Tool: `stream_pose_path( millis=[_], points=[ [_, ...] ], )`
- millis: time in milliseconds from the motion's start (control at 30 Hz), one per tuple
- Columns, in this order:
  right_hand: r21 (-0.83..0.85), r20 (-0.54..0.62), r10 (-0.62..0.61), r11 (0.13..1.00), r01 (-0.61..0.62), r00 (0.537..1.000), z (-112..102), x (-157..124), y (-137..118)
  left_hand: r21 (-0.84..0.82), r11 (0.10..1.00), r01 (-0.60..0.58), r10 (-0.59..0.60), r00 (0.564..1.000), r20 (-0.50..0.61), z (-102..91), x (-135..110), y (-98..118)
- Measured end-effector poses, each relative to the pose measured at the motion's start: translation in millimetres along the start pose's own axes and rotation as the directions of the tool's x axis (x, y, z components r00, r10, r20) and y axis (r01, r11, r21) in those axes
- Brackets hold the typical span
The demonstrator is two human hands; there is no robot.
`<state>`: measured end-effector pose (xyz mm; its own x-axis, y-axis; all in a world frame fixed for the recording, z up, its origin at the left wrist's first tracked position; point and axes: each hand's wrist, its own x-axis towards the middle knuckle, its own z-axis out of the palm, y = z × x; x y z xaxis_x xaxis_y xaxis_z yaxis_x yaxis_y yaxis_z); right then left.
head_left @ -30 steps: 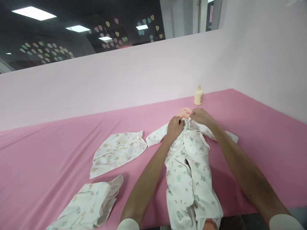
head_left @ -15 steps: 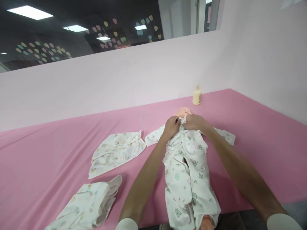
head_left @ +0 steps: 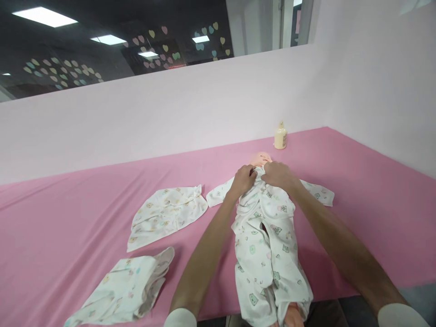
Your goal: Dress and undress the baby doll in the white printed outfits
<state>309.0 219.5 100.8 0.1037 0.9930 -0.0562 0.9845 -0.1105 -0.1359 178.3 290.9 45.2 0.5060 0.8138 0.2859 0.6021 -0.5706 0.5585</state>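
A baby doll (head_left: 260,158) lies on its back on the pink table cover (head_left: 68,213), dressed in a white printed romper (head_left: 269,245). My left hand (head_left: 242,179) and my right hand (head_left: 277,175) are both closed on the romper's collar just below the doll's chin. The fingers pinch the cloth edges together at the neck. The doll's sleeves spread out to both sides. Its legs hang toward the table's near edge.
A white printed baby garment (head_left: 166,214) lies flat left of the doll. Another folded garment (head_left: 126,290) sits near the front edge. A cream lotion bottle (head_left: 280,136) stands by the pale wall behind the doll's head.
My hands have drawn slightly closer together at the collar and shifted a little toward me. The doll and the garments stay where they were.
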Motion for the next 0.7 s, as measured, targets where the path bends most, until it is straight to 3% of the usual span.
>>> stream_pose_path(
  millis=[167, 300, 367, 433, 533, 600, 700],
  points=[
    [0.022, -0.068, 0.0, 1.0, 0.001, 0.998, 4, 2, 2, 0.002, 1.0, 0.007, -0.007, 1.0, 0.0, -4.8, -3, 5],
    [0.154, -0.125, -0.019, 0.987, 0.038, 0.992, 1, 8, 9, -0.063, 0.994, -0.092, 0.095, 0.994, 0.052, -17.7, -9, 20],
    [0.333, -0.055, -0.032, 0.942, 0.048, 0.998, -3, 10, 16, -0.09, 0.991, -0.098, 0.11, 0.983, 0.144, -25.6, -12, 26],
    [0.554, 0.039, -0.052, 0.833, 0.022, 0.998, -8, 10, 22, -0.119, 0.99, -0.081, 0.106, 0.971, 0.216, -31.7, -15, 29],
    [0.745, 0.127, -0.113, 0.667, -0.019, 0.985, -11, 8, 28, -0.122, 0.987, -0.108, 0.134, 0.964, 0.231, -33.6, -14, 27],
    [0.771, 0.148, -0.154, 0.637, -0.016, 0.977, -10, 9, 29, -0.07, 0.986, -0.151, 0.163, 0.964, 0.212, -30.6, -12, 25],
    [0.735, 0.139, -0.172, 0.678, 0.014, 0.975, -6, 12, 29, -0.027, 0.981, -0.194, 0.196, 0.963, 0.183, -25.7, -9, 23]
  ],
)
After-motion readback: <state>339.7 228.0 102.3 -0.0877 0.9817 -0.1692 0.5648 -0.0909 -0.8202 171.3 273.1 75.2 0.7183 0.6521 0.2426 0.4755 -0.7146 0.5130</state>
